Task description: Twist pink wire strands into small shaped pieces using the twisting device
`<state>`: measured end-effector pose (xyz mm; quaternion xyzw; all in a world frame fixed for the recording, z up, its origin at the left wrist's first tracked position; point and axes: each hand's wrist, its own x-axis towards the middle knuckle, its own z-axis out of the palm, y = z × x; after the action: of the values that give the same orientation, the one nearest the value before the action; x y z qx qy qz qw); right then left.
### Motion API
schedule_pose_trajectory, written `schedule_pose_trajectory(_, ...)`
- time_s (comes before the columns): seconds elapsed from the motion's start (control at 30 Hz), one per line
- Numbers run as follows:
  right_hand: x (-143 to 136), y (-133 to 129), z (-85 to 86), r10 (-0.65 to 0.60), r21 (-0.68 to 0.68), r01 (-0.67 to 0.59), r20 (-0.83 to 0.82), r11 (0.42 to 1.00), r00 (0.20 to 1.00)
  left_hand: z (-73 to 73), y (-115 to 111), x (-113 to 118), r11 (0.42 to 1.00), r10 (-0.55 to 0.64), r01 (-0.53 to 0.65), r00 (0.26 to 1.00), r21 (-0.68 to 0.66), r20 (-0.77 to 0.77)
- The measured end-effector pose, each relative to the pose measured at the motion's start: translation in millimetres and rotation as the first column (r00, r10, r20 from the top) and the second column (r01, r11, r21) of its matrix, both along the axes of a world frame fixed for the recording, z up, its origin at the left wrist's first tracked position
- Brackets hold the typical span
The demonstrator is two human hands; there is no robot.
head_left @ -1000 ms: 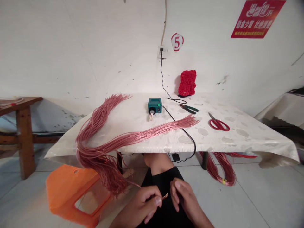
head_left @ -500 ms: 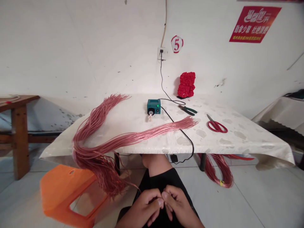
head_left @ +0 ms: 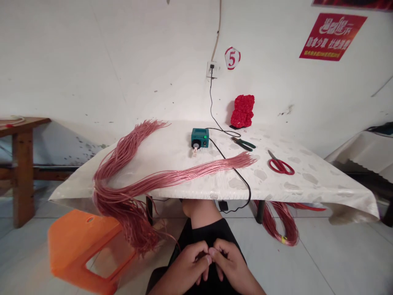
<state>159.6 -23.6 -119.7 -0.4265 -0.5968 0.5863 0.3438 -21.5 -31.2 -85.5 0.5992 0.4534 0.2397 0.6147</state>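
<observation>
Above the black shorts, my left hand and my right hand meet at the fingertips, thumbs against bent index fingers. One thin strand from the bundle of pink wires runs down to my left hand's fingers, which are closed on it. My right hand is pinched closed right beside it; what lies between its fingers is hidden. The wire bundle drapes over the table's front left edge, with one branch toward the back and another stretching right. A small teal machine with a black round knob stands behind it.
On the patterned tablecloth lie green-handled pliers, red scissors and a red fluffy block. A black cable hangs over the front edge. An orange stool stands left; another wire coil hangs below right.
The view has shifted slightly. Both hands stay together at the fingertips in nearly the same pose, and the things on the table have not moved.
</observation>
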Motion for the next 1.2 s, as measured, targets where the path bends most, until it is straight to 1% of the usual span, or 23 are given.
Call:
schedule_pose_trajectory(0.1, 1, 1, -4.4, 0.001, -0.026, -0.003, -0.053, 1.0, 0.999, -2.5, 0, 2, 1.0, 0.008, -0.008, 1.0, 0.014, 0.017)
schedule_pose_trajectory(0.23, 6, 3, -7.1, 0.049, -0.092, -0.067, -0.193, 0.993, 0.98, -0.7, -1, 6, 0.999, -0.031, 0.033, 0.991, -0.017, 0.133)
schedule_pose_trajectory(0.33, 10, 6, -9.7, 0.044, -0.113, -0.077, -0.273, 0.991, 0.961, -1.4, 1, 13, 0.999, -0.015, 0.022, 0.982, -0.034, 0.186)
schedule_pose_trajectory(0.4, 11, 8, -12.6, 0.006, -0.138, -0.055, -0.329, 0.989, 0.944, -6.3, 3, 21, 0.999, 0.025, -0.016, 0.977, -0.043, 0.212)
schedule_pose_trajectory(0.5, 12, 11, -16.6, -0.062, -0.166, -0.003, -0.385, 0.986, 0.921, -20.1, 6, 33, 0.996, 0.086, -0.076, 0.96, -0.049, 0.265)
schedule_pose_trajectory(0.6, 13, 13, -16.7, -0.07, -0.148, 0.015, -0.371, 0.989, 0.926, -34.6, 8, 41, 0.994, 0.109, -0.098, 0.935, -0.052, 0.336)
schedule_pose_trajectory(0.7, 13, 14, -13.7, -0.065, -0.112, 0.031, -0.313, 0.993, 0.948, -42.7, 8, 43, 0.994, 0.109, -0.099, 0.918, -0.047, 0.38)
schedule_pose_trajectory(0.9, 8, 13, -12.9, -0.116, -0.073, 0.1, -0.275, 0.992, 0.954, -45.3, 9, 40, 0.993, 0.116, -0.102, 0.91, -0.055, 0.399)
schedule_pose_trajectory(1.03, 8, 13, -14.5, -0.113, -0.057, 0.101, -0.289, 0.993, 0.951, -45.6, 10, 40, 0.991, 0.131, -0.11, 0.913, -0.076, 0.387)
schedule_pose_trajectory(1.2, 8, 13, -12.8, -0.122, -0.079, 0.103, -0.296, 0.992, 0.947, -44.8, 10, 39, 0.993, 0.121, -0.107, 0.913, -0.057, 0.39)
